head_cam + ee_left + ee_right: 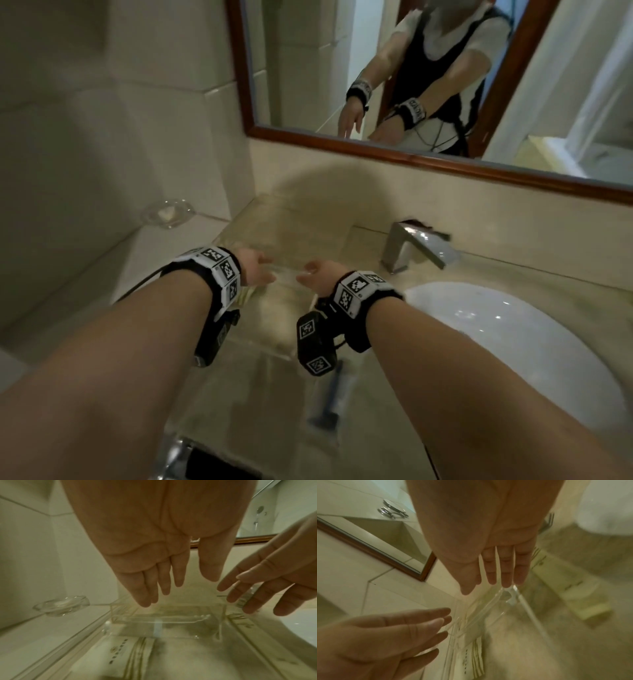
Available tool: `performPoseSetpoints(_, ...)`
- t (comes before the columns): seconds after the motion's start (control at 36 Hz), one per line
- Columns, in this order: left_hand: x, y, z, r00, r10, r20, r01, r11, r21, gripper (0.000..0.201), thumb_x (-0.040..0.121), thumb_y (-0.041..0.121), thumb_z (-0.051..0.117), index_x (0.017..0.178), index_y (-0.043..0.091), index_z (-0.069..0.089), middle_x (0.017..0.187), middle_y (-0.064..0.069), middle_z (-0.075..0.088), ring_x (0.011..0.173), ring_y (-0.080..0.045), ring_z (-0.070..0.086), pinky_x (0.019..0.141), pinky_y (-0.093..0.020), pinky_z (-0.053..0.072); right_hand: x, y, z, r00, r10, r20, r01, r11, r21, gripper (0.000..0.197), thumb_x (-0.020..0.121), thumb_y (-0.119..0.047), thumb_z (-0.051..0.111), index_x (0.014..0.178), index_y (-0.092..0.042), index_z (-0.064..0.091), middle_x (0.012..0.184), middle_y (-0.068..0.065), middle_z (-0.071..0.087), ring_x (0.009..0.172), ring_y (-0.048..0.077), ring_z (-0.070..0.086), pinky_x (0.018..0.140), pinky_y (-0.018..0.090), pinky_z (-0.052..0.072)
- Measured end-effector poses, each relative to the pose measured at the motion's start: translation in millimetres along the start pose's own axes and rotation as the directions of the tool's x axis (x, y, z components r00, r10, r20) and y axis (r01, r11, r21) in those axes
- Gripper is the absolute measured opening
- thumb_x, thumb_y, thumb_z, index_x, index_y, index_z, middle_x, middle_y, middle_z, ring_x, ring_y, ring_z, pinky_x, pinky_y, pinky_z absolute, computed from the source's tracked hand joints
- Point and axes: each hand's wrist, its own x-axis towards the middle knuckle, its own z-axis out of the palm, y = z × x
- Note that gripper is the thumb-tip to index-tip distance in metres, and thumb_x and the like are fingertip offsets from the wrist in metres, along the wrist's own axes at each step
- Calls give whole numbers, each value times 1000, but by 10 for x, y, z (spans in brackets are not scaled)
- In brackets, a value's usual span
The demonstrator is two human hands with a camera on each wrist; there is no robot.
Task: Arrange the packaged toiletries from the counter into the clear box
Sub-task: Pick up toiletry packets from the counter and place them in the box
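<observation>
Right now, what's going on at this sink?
A person reaches both open hands toward a clear box on the counter left of the basin. The left hand and right hand hold nothing. Cream packets lie near the box, and a blue razor lies nearer the person.

Beige stone counter (479,246) carrying the clear box (164,616) at centre, a packaged razor (330,394) at 6 o'clock, a glass dish (168,213) at 10 o'clock.
</observation>
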Motion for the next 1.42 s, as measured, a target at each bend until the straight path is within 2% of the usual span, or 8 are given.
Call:
performPoseSetpoints(0.17, -246, 738, 17, 998, 66, 20, -67, 997, 45, 59, 96, 39, 46, 148, 20, 28, 154, -4, 30, 141, -21, 32, 113, -29, 26, -459, 505, -370, 999, 16, -32, -19, 997, -79, 51, 96, -34, 49, 140, -9, 42, 143, 11, 47, 130, 27, 46, 105, 32, 38)
performPoseSetpoints(0.39, -521, 1814, 170, 979, 190, 70, -197, 975, 106, 60, 97, 31, 46, 149, 13, 22, 156, -7, 24, 143, -22, 26, 114, -30, 22, -1107, 1333, -826, 988, 94, -123, -101, 994, -45, 48, 95, -32, 50, 137, -9, 45, 139, 11, 50, 126, 27, 49, 100, 30, 40)
performPoseSetpoints(0.81, -1139, 3779, 726, 888, 443, 119, -459, 867, 195, 58, 97, 34, 46, 148, 15, 26, 155, -2, 30, 142, -19, 30, 115, -27, 21, -2346, 3118, -1391, 913, 358, -195, -315, 923, 222, 48, 97, -27, 48, 139, -4, 41, 139, 16, 51, 125, 30, 52, 103, 37, 43)
performPoseSetpoints(1.06, -1379, 4735, 1339, 790, 549, 273, -611, 745, 267, 57, 98, 35, 42, 148, 15, 25, 154, -2, 31, 142, -19, 31, 116, -30, 21, -3087, 4187, -1314, 793, 556, -250, -496, 826, 267, 42, 93, -26, 53, 131, -6, 52, 130, 13, 58, 117, 28, 57, 90, 30, 45)
performPoseSetpoints(1.17, -1458, 5052, 1598, 754, 562, 339, -653, 698, 295, 55, 99, 36, 40, 148, 14, 27, 152, -3, 36, 140, -21, 34, 117, -32, 23, -3426, 4661, -1127, 730, 649, -214, -615, 760, 210, 39, 94, -19, 54, 130, -6, 50, 130, 11, 55, 120, 29, 54, 99, 32, 45)
performPoseSetpoints(1.25, -1503, 5245, 1755, 729, 569, 381, -678, 677, 286, 54, 99, 35, 41, 147, 13, 30, 150, -3, 39, 139, -21, 36, 116, -32, 25, -3519, 4957, -938, 659, 730, -185, -692, 683, 232, 56, 90, -24, 58, 140, -8, 38, 137, 12, 47, 126, 32, 47, 103, 43, 43)
performPoseSetpoints(1.33, -1559, 5373, 1884, 708, 587, 392, -698, 666, 263, 52, 98, 34, 42, 145, 15, 32, 147, -3, 43, 137, -22, 38, 114, -31, 26, -3605, 5090, -833, 635, 747, -199, -698, 665, 266, 69, 81, -30, 70, 140, -15, 38, 141, 10, 43, 130, 33, 43, 104, 43, 41)
performPoseSetpoints(1.42, -1626, 5452, 2011, 687, 610, 395, -716, 661, 223, 50, 98, 32, 44, 144, 16, 36, 145, -3, 45, 135, -21, 40, 112, -29, 28, -3670, 5125, -757, 618, 749, -241, -718, 662, 215, 66, 83, -33, 65, 139, -18, 33, 143, 9, 37, 132, 33, 37, 106, 44, 37)
